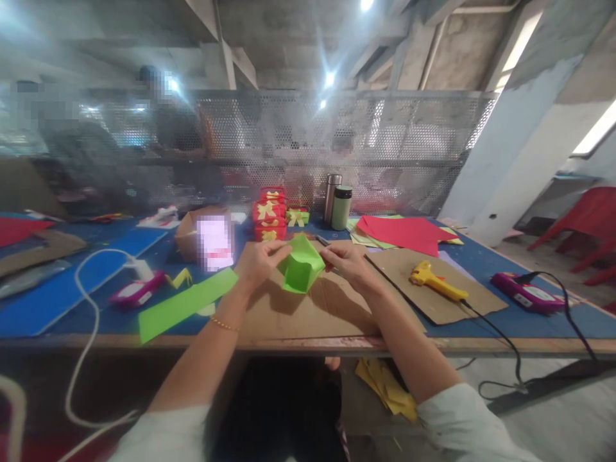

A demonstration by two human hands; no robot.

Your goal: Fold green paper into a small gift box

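Note:
A folded piece of bright green paper (301,264), shaped like an open box, is held above a brown cardboard sheet (312,311) in front of me. My left hand (260,260) pinches its left edge with closed fingers. At its right edge my right hand (347,263) grips it, fingers curled. A flat strip of green paper (185,305) lies on the table to the left of my left arm.
A yellow glue gun (436,280) with a black cord lies on cardboard at the right, near a purple device (522,292). Red and green paper sheets (404,232), two flasks (337,205) and small red gift boxes (269,221) stand behind. People stand beyond a mesh screen.

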